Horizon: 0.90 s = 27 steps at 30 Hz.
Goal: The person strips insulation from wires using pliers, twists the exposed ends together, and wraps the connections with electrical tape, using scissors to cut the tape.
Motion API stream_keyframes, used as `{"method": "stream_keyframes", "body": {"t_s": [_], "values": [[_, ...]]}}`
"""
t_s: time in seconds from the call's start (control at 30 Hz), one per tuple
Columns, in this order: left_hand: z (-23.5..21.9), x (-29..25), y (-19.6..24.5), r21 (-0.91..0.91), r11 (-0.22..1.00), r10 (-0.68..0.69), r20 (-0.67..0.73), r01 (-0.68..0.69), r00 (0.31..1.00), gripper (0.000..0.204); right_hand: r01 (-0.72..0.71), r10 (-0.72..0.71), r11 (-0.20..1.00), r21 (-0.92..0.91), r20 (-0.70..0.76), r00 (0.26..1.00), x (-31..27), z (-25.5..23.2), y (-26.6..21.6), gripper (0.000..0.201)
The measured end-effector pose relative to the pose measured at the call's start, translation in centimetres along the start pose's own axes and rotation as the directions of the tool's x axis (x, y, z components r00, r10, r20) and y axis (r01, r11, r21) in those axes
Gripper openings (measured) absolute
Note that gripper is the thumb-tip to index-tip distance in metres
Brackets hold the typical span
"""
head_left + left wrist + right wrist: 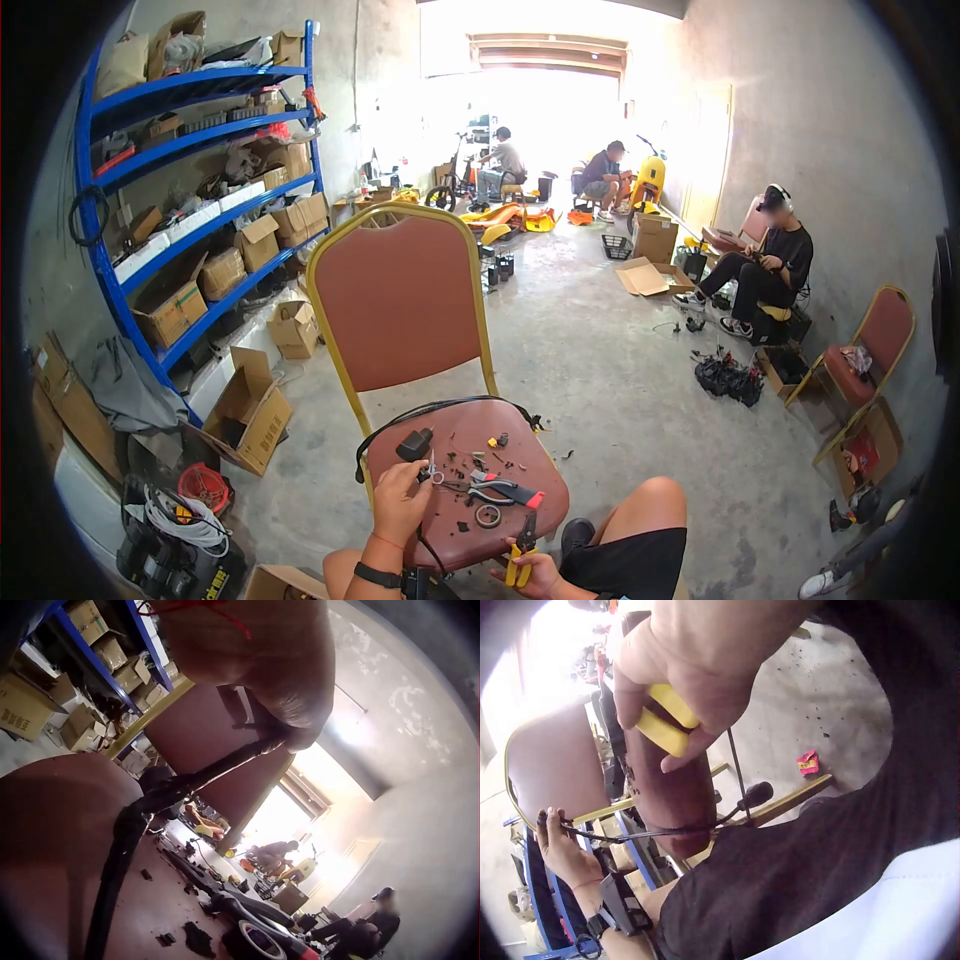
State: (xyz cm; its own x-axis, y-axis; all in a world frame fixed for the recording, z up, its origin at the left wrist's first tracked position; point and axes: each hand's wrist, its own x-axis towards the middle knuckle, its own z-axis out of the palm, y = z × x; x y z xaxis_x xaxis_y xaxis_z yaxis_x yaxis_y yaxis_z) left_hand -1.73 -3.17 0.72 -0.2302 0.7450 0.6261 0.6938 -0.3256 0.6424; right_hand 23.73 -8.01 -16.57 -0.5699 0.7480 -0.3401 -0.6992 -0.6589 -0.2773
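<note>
My left hand (400, 500) is above the left part of the red chair seat (545, 490), its fingers pinching a black wrapped cable (225, 766). In the right wrist view that cable hangs from the left hand (568, 855) across the seat to a round black end (759, 794). At the seat's front edge my right hand (542, 577) grips yellow-handled cutters (521, 562), their dark jaws towards the seat. Grey-black pliers (490, 484), a tape roll (488, 516), a black block (414, 444) and several dark scraps lie on the seat.
The chair's backrest (395, 300) rises behind the seat. Blue shelves (205, 182) with boxes stand at the left, an open carton (262, 425) below. A seated person (785, 250) and another chair (868, 350) are at the right; two more people sit farther back.
</note>
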Motion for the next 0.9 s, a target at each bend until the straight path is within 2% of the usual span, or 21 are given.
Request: {"method": "stream_keyframes", "body": {"t_s": [0.07,0.17,0.2,0.27,0.37,0.47,0.57,0.67,0.77,0.9], "values": [[-0.1,0.1,0.1,0.005,1.000,0.004,0.006,-0.004,1.000,0.031,-0.006,0.005,1.000,0.008,0.028,1.000,0.2,-0.7,0.1,0.058],[0.0,0.0,0.1,0.018,1.000,0.013,0.014,-0.014,1.000,0.031,0.044,0.006,0.981,-0.188,0.256,0.967,1.9,-5.4,0.4,0.055],[0.1,0.0,0.1,0.024,1.000,0.019,0.016,-0.020,1.000,0.030,0.090,-0.052,0.968,-0.233,0.166,0.985,1.2,-4.2,0.5,0.054],[0.0,0.2,0.3,0.007,1.000,0.023,0.012,-0.023,1.000,0.030,0.164,-0.176,0.930,-0.328,-0.010,0.984,-1.1,1.7,1.0,0.053],[-0.1,0.0,0.4,0.025,0.999,0.040,0.010,-0.040,0.999,0.030,-0.127,0.128,0.992,-0.019,0.043,0.991,2.0,-4.4,0.1,0.055],[-0.5,0.0,1.2,0.026,0.998,0.049,0.018,-0.049,0.999,0.030,-0.072,0.072,0.997,0.006,-0.030,0.997,0.6,-1.2,-0.1,0.055],[-0.6,0.0,1.5,0.027,0.998,0.047,0.028,-0.048,0.998,0.030,-0.114,0.114,0.993,-0.005,-0.039,0.993,0.8,-1.5,-0.4,0.056],[-0.5,-0.4,1.6,0.067,0.997,0.041,0.028,-0.043,0.999,0.030,0.046,-0.038,0.995,-0.084,0.086,0.996,0.7,-2.2,0.5,0.053],[-0.5,-0.4,1.8,0.091,0.993,0.074,0.026,-0.076,0.997,0.028,0.104,-0.081,0.987,-0.123,0.177,0.981,1.5,-3.3,1.1,0.058],[-0.1,-0.9,1.8,0.045,0.999,0.019,0.034,-0.020,0.999,0.029,-0.037,0.037,0.999,0.002,0.036,0.999,2.6,-4.3,1.2,0.054]]}}
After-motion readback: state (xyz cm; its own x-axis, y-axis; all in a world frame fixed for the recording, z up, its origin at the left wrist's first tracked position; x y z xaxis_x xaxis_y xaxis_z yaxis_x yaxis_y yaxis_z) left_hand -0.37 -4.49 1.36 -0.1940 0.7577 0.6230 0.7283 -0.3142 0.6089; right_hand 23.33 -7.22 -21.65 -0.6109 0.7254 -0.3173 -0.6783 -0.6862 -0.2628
